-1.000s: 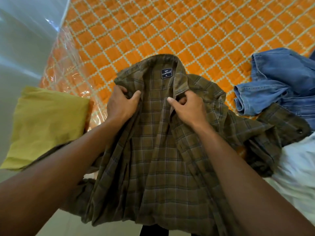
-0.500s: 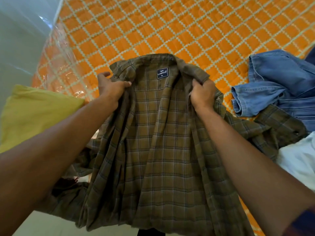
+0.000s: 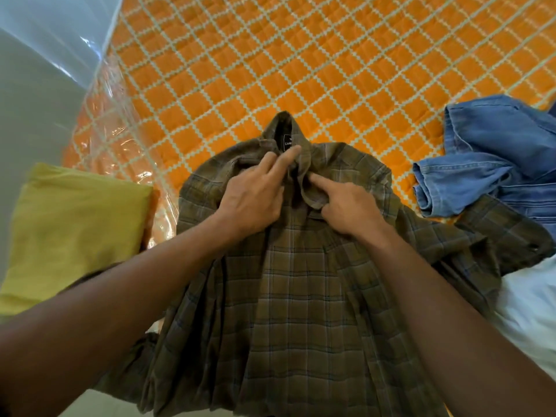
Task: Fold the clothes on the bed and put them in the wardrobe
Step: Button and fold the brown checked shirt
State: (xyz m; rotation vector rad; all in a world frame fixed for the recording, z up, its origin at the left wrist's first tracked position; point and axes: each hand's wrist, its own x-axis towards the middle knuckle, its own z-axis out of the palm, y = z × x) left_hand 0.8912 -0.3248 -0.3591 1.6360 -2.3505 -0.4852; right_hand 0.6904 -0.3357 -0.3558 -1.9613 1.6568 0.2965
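- Orange quilting with a cream diamond stitch is covering the bed in front of us, and clear plastic wrap is glinting along its left edge, next to a pale wall.
- We are looking down at an olive-brown plaid shirt, which is lying front up on the near part of the bed with its collar pointing away from us and its hem hanging toward us over the edge.
- Our left hand is resting on the shirt just below the collar, index and middle fingers stretching up toward the dark neck label; we cannot tell whether the thumb underneath is gripping any cloth.
- Our right hand is pinching the right collar flap between thumb and outstretched index finger, close beside the left hand.
- The shirt's right sleeve is trailing off to the right, its cuff lying between a blue denim garment and a white cloth.
- The denim garment is lying crumpled on the quilting to the right of the collar, well apart from our hands.
- A folded yellow cloth is sitting at the left edge of the bed, just beside the shirt's left shoulder.
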